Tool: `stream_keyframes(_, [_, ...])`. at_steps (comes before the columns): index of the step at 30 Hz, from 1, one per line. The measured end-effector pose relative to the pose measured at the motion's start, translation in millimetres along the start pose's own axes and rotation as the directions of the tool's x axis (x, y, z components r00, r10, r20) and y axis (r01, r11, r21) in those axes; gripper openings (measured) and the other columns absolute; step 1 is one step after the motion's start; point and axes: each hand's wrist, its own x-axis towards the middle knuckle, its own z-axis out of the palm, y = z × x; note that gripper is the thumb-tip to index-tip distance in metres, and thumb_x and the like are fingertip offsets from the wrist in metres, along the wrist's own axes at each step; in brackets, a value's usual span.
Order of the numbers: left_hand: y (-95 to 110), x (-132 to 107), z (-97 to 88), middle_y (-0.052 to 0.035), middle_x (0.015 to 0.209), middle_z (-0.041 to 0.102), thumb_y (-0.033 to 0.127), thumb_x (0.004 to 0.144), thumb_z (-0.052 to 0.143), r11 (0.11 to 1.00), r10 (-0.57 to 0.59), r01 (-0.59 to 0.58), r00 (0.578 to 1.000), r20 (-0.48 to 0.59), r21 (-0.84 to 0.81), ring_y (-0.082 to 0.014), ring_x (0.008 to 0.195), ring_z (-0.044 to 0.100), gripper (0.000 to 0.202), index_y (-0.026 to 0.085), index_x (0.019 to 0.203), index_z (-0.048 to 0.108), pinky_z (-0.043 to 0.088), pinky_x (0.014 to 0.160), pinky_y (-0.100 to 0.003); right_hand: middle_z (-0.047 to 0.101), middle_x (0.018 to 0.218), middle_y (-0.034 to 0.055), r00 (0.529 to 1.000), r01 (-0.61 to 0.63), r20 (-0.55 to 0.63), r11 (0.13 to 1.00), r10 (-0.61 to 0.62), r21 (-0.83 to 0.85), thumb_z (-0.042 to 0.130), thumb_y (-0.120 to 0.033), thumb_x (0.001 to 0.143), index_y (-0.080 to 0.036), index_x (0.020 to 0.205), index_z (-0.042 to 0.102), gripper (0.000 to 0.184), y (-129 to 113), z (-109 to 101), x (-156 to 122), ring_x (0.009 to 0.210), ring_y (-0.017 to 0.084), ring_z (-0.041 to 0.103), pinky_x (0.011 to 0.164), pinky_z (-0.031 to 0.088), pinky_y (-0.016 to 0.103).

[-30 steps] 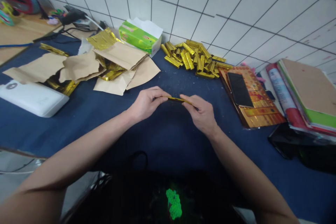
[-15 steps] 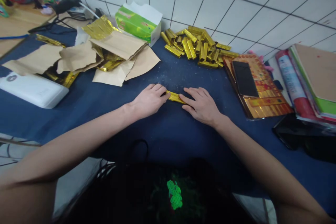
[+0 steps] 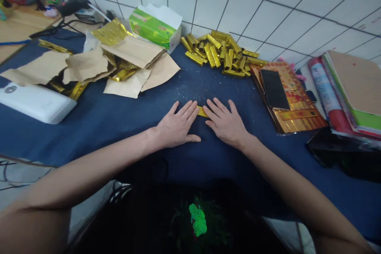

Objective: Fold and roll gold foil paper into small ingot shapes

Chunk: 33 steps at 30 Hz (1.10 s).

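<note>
A small folded gold foil strip [image 3: 202, 111] lies on the dark blue tablecloth [image 3: 119, 115], mostly covered by my fingertips. My left hand [image 3: 177, 124] lies flat with fingers stretched out, its tips pressing the strip's left end. My right hand [image 3: 225, 122] is also flat and spread, its fingers on the strip's right end. Both hands meet in a V over the strip. A heap of several folded gold pieces [image 3: 220, 53] sits beyond them near the tiled wall.
Torn brown paper and gold foil sheets [image 3: 125, 61] lie at the back left, with a green tissue box [image 3: 154, 27] behind. A white device [image 3: 35, 103] rests at the left. A gold paper stack with a black phone [image 3: 274, 89] and books [image 3: 351, 91] sit right.
The hands lowered the gold strip from mid-air onto the cloth, then opened from a pinch to flat palms pressing it down, closing in over it.
</note>
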Motion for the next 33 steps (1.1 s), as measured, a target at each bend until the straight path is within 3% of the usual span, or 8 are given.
stream_keyframes(4, [3, 0, 0.0, -0.0178, 0.146, 0.02, 0.067, 0.082, 0.021, 1.0, -0.003, 0.003, 1.0, -0.02, -0.008, -0.0286, 0.136, 0.015, 0.086, 0.003, 0.139, 0.022, 0.014, 0.107, -0.051, 0.027, 0.144, 0.0192, 0.999, 0.006, 0.049, 0.998, -0.009, 0.07, 0.024, -0.054, 0.089, -0.003, 0.136, 0.029, 0.07, -23, -6, 4, 0.134, 0.028, 0.022, 0.106, 0.014, 0.055])
stream_keyframes(9, [3, 0, -0.3, -0.0178, 0.146, 0.02, 0.068, 0.08, 0.022, 1.0, -0.007, 0.006, 1.0, -0.026, -0.031, -0.0284, 0.136, 0.014, 0.089, 0.003, 0.139, 0.02, 0.013, 0.108, -0.051, 0.023, 0.145, 0.018, 0.993, -0.022, 0.115, 0.993, 0.008, 0.116, 0.015, -0.061, 0.086, -0.002, 0.138, 0.024, 0.079, -28, -1, -1, 0.135, 0.027, 0.019, 0.107, 0.017, 0.051])
stream_keyframes(14, [-1, -3, 0.4, -0.0176, 0.147, 0.017, 0.07, 0.079, 0.022, 1.0, -0.001, 0.0, 1.0, -0.01, -0.03, -0.0284, 0.137, 0.012, 0.09, 0.003, 0.14, 0.02, 0.012, 0.108, -0.049, 0.024, 0.145, 0.0173, 0.994, -0.045, 0.105, 0.995, 0.036, 0.086, 0.017, -0.06, 0.086, -0.005, 0.139, 0.023, 0.076, -18, 1, -15, 0.134, 0.027, 0.021, 0.106, 0.016, 0.055])
stream_keyframes(20, [-6, -10, -5.5, -0.018, 0.147, 0.018, 0.069, 0.079, 0.023, 0.999, -0.025, 0.026, 1.0, 0.019, -0.02, -0.0282, 0.136, 0.015, 0.088, 0.004, 0.139, 0.023, 0.011, 0.108, -0.051, 0.025, 0.145, 0.0161, 0.992, -0.067, 0.107, 0.995, 0.059, 0.07, 0.017, -0.06, 0.087, -0.008, 0.139, 0.023, 0.074, -22, -2, -16, 0.134, 0.028, 0.023, 0.103, 0.016, 0.06])
stream_keyframes(25, [5, -5, -11.0, -0.0204, 0.144, 0.024, 0.072, 0.077, 0.025, 0.998, -0.059, 0.059, 0.998, -0.011, -0.002, -0.0303, 0.136, 0.015, 0.092, 0.002, 0.137, 0.027, 0.01, 0.107, -0.054, 0.025, 0.146, 0.0141, 0.991, -0.086, 0.111, 0.994, 0.077, 0.074, 0.018, -0.058, 0.087, -0.01, 0.139, 0.024, 0.071, -23, -1, -15, 0.134, 0.027, 0.022, 0.103, 0.018, 0.06])
stream_keyframes(33, [12, -3, 0.6, -0.0186, 0.146, 0.019, 0.073, 0.076, 0.024, 1.0, -0.009, 0.009, 0.999, -0.04, -0.011, -0.0302, 0.136, 0.015, 0.093, 0.004, 0.139, 0.023, 0.016, 0.106, -0.053, 0.023, 0.146, 0.0127, 0.989, -0.1, 0.123, 0.989, 0.087, 0.105, 0.022, -0.058, 0.087, -0.012, 0.14, 0.022, 0.07, -22, 0, -16, 0.135, 0.026, 0.021, 0.103, 0.02, 0.059])
